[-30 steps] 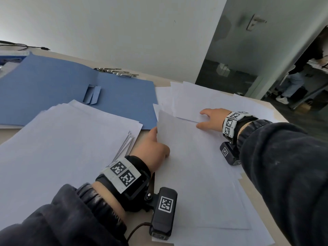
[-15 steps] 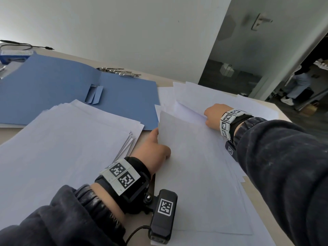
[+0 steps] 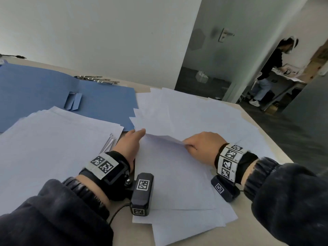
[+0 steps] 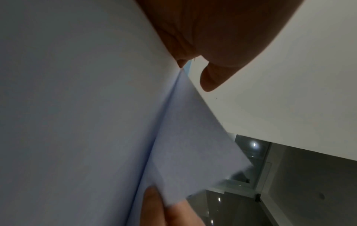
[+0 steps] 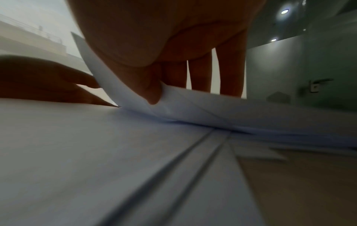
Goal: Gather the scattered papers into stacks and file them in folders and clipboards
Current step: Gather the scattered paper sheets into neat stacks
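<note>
Both hands (image 3: 168,146) low, right pinching sheet (image 3: 165,138)

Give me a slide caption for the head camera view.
Two hands gather loose papers beside an open blue folder.

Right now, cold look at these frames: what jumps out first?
Loose white paper nearly everywhere: a big stack at left, a messier spread under both hands. The right hand pinches a lifted sheet mid-table, thumb on top in the right wrist view, while the left hand meets that sheet's left corner. An open blue folder lies behind the big stack.
</note>
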### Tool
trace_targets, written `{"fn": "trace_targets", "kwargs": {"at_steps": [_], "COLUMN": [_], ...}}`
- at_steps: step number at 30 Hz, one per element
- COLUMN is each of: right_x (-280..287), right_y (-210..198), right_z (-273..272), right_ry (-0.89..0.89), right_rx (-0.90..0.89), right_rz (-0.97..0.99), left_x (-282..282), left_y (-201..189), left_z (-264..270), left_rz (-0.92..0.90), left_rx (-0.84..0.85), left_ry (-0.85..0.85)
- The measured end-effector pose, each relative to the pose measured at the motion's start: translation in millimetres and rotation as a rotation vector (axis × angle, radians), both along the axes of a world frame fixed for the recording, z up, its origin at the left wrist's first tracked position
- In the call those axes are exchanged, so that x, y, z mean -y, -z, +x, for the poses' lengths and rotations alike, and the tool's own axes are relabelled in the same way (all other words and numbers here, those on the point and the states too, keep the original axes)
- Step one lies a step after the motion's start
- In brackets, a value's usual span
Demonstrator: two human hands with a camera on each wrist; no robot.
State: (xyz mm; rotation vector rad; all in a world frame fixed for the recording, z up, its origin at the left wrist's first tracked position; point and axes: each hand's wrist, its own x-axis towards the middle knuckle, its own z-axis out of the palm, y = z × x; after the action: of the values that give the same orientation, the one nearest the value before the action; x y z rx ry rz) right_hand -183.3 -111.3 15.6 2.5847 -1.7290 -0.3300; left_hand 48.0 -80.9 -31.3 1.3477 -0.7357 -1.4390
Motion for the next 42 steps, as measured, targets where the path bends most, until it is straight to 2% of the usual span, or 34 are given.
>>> {"fn": "trace_targets", "kwargs": {"at_steps": [4,10,17,24,28,34,36,39,42], "right_x": [-33.5,-55.1,-48.2,-46.8,-45.7,-50.6,-51.5,-49.4,-46.5], "right_y": [10.6,11.3,-2.1,-2.1,1.0,5.4,5.3,1.2,-8.5], "right_z": [-5.7,-19.9,-46.4,-41.7,-36.5,-25.6,-22.2,-18.7,-7.3], "right_ry": [-0.058,-0.171,0.021,-0.019,-0.020,-0.138,-0.141,0.000,0.251], "right_rx": [0.046,0.094,-0.033,-0.147,-0.180,-0.286,-0.197,0.004,0.440], "right_rz": [0.061,0.213,0.268,0.241,0.190,0.070,0.035,0.021,0.071], "left_x": [-4.6,6.4,12.8,-2.1,-1.9,-8.4,-9.1,-10.4,-10.9], "left_y": [0.0,10.6,17.2,3.2,2.2,-2.4,-2.3,-3.5,-4.6], "left_z": [-1.2,2.5,6.1,2.3,0.7,0.4,0.4,1.1,1.6], "left_rz": [-0.036,0.009,-0.015,-0.101,-0.090,-0.068,-0.073,-0.067,-0.066], "left_rx": [-0.030,0.178,0.165,0.037,0.016,-0.005,0.013,0.021,0.028], "left_ry": [0.034,0.094,0.110,0.059,0.023,0.093,0.109,0.126,0.143]}}
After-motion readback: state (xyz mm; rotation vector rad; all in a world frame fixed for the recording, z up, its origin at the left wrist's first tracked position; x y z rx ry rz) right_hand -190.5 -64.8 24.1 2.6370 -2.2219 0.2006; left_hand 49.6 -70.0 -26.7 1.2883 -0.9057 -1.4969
